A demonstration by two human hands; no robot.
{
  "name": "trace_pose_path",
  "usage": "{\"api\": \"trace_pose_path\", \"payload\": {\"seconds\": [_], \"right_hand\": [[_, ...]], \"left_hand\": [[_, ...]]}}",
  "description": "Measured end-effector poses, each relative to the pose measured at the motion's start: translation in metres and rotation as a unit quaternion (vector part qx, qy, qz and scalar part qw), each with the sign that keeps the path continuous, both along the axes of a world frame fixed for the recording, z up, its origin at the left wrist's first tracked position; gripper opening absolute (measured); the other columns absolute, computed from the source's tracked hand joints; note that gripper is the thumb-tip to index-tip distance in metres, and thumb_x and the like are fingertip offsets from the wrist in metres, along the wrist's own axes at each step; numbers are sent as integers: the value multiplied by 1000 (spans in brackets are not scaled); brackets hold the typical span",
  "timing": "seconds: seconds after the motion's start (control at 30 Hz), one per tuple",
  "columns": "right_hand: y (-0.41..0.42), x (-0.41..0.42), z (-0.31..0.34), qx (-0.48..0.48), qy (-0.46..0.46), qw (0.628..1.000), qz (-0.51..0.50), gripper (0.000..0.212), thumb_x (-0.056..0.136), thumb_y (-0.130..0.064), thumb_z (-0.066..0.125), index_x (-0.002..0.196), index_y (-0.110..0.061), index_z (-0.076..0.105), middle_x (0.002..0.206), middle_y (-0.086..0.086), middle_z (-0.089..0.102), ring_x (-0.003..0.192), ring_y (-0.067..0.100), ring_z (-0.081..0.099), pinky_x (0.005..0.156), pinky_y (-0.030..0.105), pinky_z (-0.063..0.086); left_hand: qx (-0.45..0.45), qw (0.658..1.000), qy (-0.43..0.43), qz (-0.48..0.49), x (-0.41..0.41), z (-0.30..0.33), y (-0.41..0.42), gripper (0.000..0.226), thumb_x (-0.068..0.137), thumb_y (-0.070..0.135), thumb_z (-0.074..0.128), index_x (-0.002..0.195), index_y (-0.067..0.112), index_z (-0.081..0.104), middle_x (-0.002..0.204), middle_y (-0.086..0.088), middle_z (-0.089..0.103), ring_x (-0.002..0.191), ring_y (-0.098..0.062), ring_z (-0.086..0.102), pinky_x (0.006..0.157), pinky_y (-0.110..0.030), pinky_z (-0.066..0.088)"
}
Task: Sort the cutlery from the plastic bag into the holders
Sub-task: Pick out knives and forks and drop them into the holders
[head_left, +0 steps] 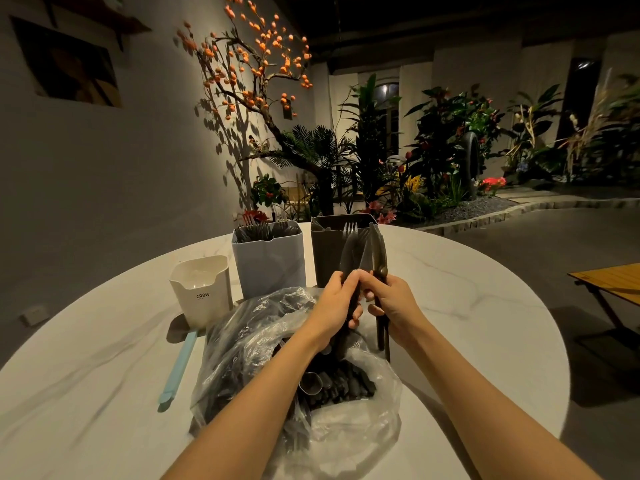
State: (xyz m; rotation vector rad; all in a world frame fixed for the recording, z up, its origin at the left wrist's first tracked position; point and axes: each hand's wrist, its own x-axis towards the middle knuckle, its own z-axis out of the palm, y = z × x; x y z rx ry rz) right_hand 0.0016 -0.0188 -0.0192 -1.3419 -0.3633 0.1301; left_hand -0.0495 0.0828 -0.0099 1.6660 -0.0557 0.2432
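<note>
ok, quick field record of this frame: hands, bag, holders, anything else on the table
left hand: grips a bunch of dark cutlery with a fork at its top
right hand: grips dark knives, blades up
plastic bag: clear, open, on the table, dark cutlery still inside
blue holder: holds forks, tines up
dark holder: behind the hands, contents unclear
white holder: left of the blue one, looks empty
light blue utensil: flat on the table, left of the bag
</note>
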Motion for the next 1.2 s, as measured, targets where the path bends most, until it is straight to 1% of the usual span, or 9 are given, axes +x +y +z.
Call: {"api": "trace_pose_path", "payload": {"seconds": [0.23,0.43,0.57,0.77,0.83,0.9,1.0,1.13,1.2], "right_hand": [[-1,3,-1,34,10,999,2,21,90,-25,65,85,-5,67,71,8,57,58,10,48,44,15,35],[2,5,-2,2,16,1000,-15,17,97,-21,53,91,-8,61,75,7,56,64,13,48,44,14,36],[2,2,-1,5,-16,1000,-13,15,98,-20,53,96,-8,61,71,3,54,63,10,48,44,13,37],[6,0,-2,-14,-63,997,-39,20,97,-23,55,110,-11,66,80,-2,62,71,10,57,50,11,44],[6,0,-2,-13,-70,996,-50,20,97,-22,55,112,-14,66,85,-1,64,74,10,58,53,12,44],[5,2,-3,-3,-73,996,-52,20,96,-22,56,113,-16,66,87,2,66,76,11,60,56,14,46],[3,4,-2,-7,-78,995,-54,22,94,-23,60,114,-15,64,89,4,66,80,15,62,60,17,48],[5,6,-4,-33,-95,994,-44,33,90,-26,66,113,-4,59,85,7,63,70,14,59,52,15,47],[6,6,-4,-43,-96,993,-47,34,89,-29,67,111,-4,58,87,10,63,72,17,60,54,17,49]], "left_hand": [[14,997,-26,73,3,-5,2,27,104,28,37,100,4,49,71,-6,55,48,-8,52,45,-21,46],[69,995,-10,72,4,-7,2,31,106,29,31,91,7,48,65,-4,48,45,-7,47,43,-19,40],[141,982,-28,124,7,-10,1,28,105,29,35,85,13,46,77,-6,48,71,-16,49,68,-35,49],[208,970,-47,120,4,-8,0,21,104,25,36,118,10,42,91,-3,56,81,-14,57,69,-30,52],[243,962,-48,117,3,-8,-2,23,105,25,33,123,13,41,96,-2,58,88,-17,59,77,-35,54],[261,958,-40,112,5,-9,-3,30,105,26,30,133,18,40,104,-3,60,96,-18,59,89,-40,52],[248,964,-29,95,6,-9,-3,48,105,25,26,152,29,21,118,-6,61,98,-14,57,95,-33,46],[231,970,-29,71,3,-8,-8,50,106,27,18,155,28,5,147,-8,43,134,-19,40,108,-29,30],[219,973,-34,63,4,-11,-11,54,102,37,16,154,30,3,148,-12,41,135,-22,38,110,-32,30]]}}
